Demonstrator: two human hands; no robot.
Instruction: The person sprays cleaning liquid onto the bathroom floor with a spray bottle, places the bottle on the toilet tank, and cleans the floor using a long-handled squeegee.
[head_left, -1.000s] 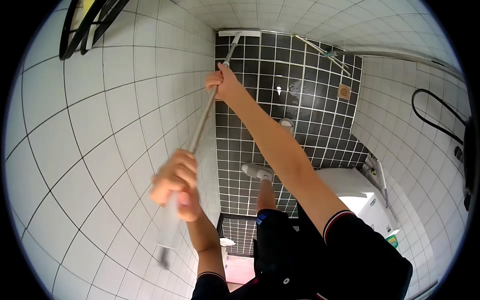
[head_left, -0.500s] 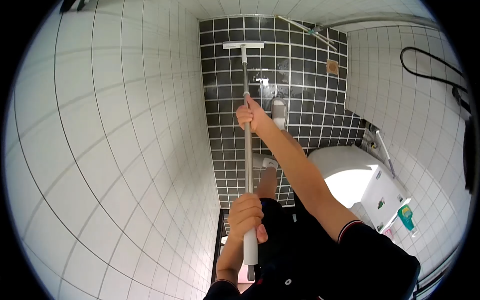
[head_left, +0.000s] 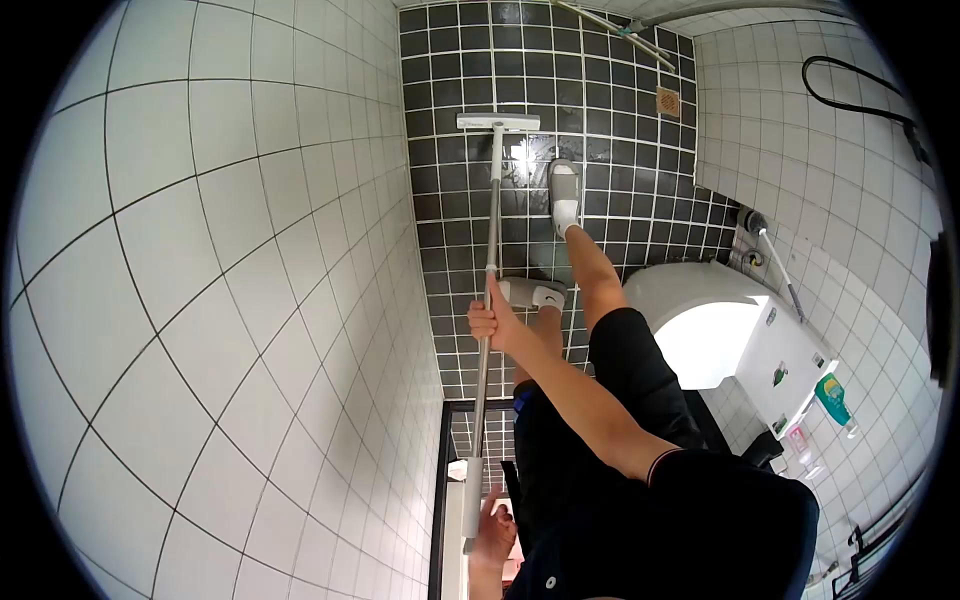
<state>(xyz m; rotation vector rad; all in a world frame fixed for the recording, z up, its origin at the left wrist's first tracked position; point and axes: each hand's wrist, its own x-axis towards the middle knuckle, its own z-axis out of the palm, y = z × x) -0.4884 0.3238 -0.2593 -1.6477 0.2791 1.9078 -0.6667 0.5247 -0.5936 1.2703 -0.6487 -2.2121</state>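
A floor squeegee with a long metal pole lies across the dark tiles, its wide white head flat on the floor. My right hand is wrapped round the middle of the pole. The white grip at the pole's near end is beside my left hand, whose fingers are apart and slightly blurred, off the grip. Wet, shiny floor tiles show just below the head.
My slippered feet stand on the tiles. To the right are a white toilet, a toilet brush and a green bottle. A square drain and thin poles are farther off. A tiled wall rises on the left.
The squeegee head has been drawn back towards me. My right hand has come nearer with the pole. My left hand has let go of the white grip and moved lower.
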